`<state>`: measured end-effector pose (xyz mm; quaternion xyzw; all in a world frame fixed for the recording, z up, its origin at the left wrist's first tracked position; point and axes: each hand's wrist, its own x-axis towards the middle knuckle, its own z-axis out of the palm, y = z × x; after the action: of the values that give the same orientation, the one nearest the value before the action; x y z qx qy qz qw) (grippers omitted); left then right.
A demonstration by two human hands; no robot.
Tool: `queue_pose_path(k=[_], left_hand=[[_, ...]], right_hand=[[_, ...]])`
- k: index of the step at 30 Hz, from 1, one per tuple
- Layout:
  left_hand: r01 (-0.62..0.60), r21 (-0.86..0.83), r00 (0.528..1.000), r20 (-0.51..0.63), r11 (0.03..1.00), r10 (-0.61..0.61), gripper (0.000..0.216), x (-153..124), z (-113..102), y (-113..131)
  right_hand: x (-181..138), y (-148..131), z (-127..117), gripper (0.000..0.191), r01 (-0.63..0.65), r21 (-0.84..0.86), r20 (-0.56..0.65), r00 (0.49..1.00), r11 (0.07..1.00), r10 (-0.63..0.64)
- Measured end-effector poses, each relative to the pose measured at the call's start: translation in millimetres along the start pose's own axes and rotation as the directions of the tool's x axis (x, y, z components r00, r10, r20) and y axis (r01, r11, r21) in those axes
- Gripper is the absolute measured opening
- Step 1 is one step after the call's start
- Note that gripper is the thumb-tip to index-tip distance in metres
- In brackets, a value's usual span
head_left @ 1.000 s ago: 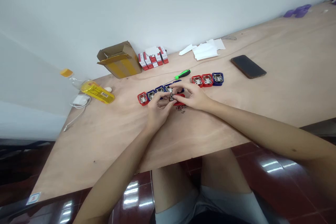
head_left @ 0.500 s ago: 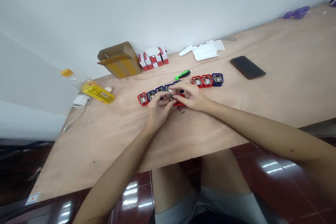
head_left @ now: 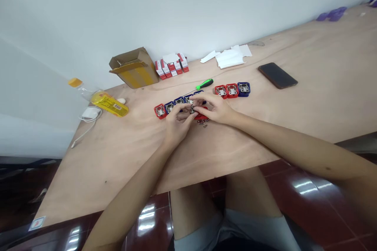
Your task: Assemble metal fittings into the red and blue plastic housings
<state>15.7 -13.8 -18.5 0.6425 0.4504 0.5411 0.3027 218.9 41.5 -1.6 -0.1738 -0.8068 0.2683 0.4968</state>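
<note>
My left hand [head_left: 178, 120] and my right hand [head_left: 213, 108] meet over the plywood table [head_left: 141, 153], both pinching a small metal latch part [head_left: 192, 109] between the fingertips. Under and behind my hands runs a row of metal latches in red and blue plastic holders [head_left: 169, 106]. The holder nearest my right hand, a red one [head_left: 200, 116], is partly hidden by my fingers. Several tiny metal pieces [head_left: 202, 122] lie just below my right hand. Three more latches in holders [head_left: 232, 90] sit to the right.
A green-handled screwdriver [head_left: 205, 84] lies behind my hands. Farther back stand a cardboard box [head_left: 134, 68], small red-and-white boxes [head_left: 172, 64] and white papers [head_left: 229, 59]. A phone [head_left: 277, 75] lies right; a yellow bottle [head_left: 108, 104] and white charger [head_left: 90, 113] lie left.
My hands stay nearly in place around the small metal part, with only slight shifts of the fingers. The camera view has moved very slightly.
</note>
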Motion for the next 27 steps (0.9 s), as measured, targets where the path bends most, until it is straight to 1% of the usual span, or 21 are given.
queue_pose_path(k=[5, 9, 11, 12, 14, 17, 18, 20, 22, 24, 25, 27], left_hand=[[-0.003, -0.001, 0.999, -0.054, 1.0, 0.003, 0.037, 1.8, 1.8, 5.7], [-0.016, -0.013, 0.991, -0.132, 1.0, 0.014, 0.038, 8.8, -7.0, 4.7], [-0.005, -0.032, 0.982, -0.189, 0.999, -0.001, 0.04, 12.7, -15.2, 1.4], [0.014, -0.059, 0.979, -0.204, 0.998, -0.025, 0.042, 14.3, -19.4, -0.3], [0.058, -0.124, 0.978, -0.194, 0.991, -0.081, 0.044, 16.3, -26.6, -2.5], [0.173, -0.228, 0.977, -0.088, 0.958, -0.197, 0.046, 16.3, -32.4, -1.3], [0.217, -0.251, 0.972, -0.034, 0.944, -0.232, 0.046, 15.7, -33.1, 0.1], [0.312, -0.263, 0.95, 0.106, 0.913, -0.294, 0.044, 13.9, -33.1, 3.9], [0.4, -0.237, 0.904, 0.259, 0.885, -0.339, 0.043, 11.7, -31.7, 8.1], [0.455, -0.201, 0.856, 0.365, 0.868, -0.365, 0.043, 9.6, -29.3, 12.3], [0.468, -0.188, 0.841, 0.395, 0.864, -0.369, 0.044, 8.8, -27.8, 14.3], [0.476, -0.177, 0.827, 0.423, 0.862, -0.37, 0.045, 7.5, -24.3, 17.8]], right_hand=[[0.8, 1.8, -2.1, 0.034, 0.027, -0.054, -0.028, 0.999, 0.998, -0.029], [0.6, 9.5, -14.7, 0.035, -0.012, -0.214, -0.035, 0.999, 0.977, 0.004], [0.1, 13.6, -23.3, 0.035, -0.05, -0.283, -0.003, 0.999, 0.958, 0.051], [-0.4, 15.2, -27.1, 0.035, -0.066, -0.283, 0.03, 0.997, 0.957, 0.078], [-1.8, 17.2, -32.5, 0.034, -0.101, -0.206, 0.141, 0.981, 0.973, 0.132], [-4.4, 18.1, -34.1, 0.033, -0.198, -0.017, 0.311, 0.931, 0.98, 0.194], [-5.0, 18.2, -33.4, 0.033, -0.23, 0.021, 0.353, 0.912, 0.973, 0.208], [-5.3, 18.4, -32.0, 0.032, -0.255, 0.033, 0.417, 0.882, 0.966, 0.218], [-4.4, 18.1, -31.4, 0.027, -0.228, -0.003, 0.441, 0.874, 0.974, 0.206], [-2.8, 16.4, -31.8, 0.02, -0.196, -0.018, 0.423, 0.887, 0.98, 0.185], [-2.0, 14.9, -32.1, 0.017, -0.194, -0.003, 0.412, 0.894, 0.981, 0.178], [-0.8, 10.5, -32.1, 0.016, -0.22, 0.067, 0.403, 0.898, 0.973, 0.175]])
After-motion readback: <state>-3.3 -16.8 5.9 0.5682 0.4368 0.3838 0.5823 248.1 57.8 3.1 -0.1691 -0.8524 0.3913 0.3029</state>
